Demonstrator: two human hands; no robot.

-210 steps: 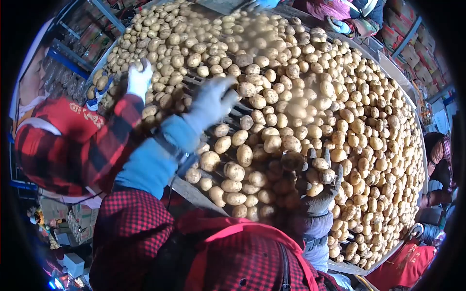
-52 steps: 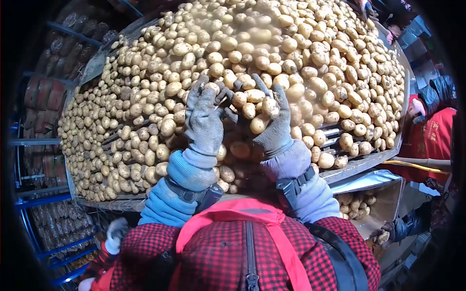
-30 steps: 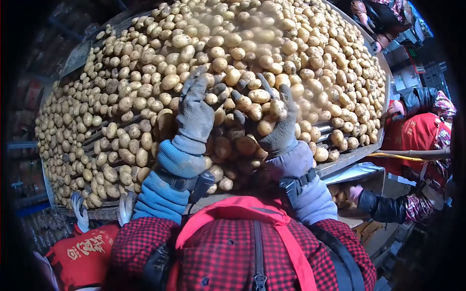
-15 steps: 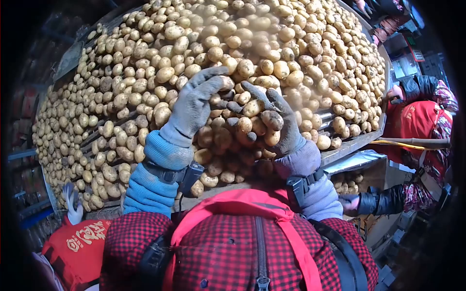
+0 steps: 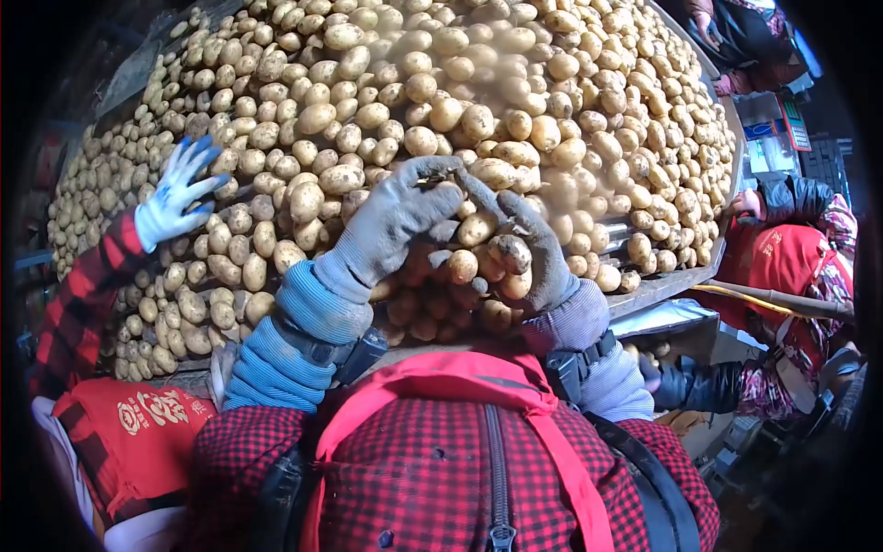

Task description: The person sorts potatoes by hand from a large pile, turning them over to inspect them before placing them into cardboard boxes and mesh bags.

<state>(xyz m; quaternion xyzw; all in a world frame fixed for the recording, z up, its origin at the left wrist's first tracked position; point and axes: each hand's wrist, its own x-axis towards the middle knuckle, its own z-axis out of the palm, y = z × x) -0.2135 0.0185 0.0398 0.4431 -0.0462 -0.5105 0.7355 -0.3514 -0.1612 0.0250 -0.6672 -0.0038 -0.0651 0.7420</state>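
Note:
Both my hands wear dirty grey gloves and curl toward each other over the near edge of a large heap of potatoes (image 5: 317,118). My left hand (image 5: 394,221) is closed, its fingers bent round a potato (image 5: 445,197). Its fingertips meet those of my right hand (image 5: 541,248). Several potatoes are gathered against the right palm, among them a dark-stained potato (image 5: 509,254) with my right fingers curved round it. Between the hands, a small round potato (image 5: 463,267) shows beside the grey fingertips. More potatoes lie in shadow below.
At left, a co-worker's white-and-blue gloved hand (image 5: 175,193) reaches over the heap. Another person in a red apron (image 5: 782,258) stands at right beside a pole (image 5: 782,299). Metal bars (image 5: 618,237) show under the potatoes. A wooden edge (image 5: 667,287) borders the heap.
My left fingers have come together with the right ones above the potatoes. The co-worker's gloved hand at left has moved up over the heap from the lower edge.

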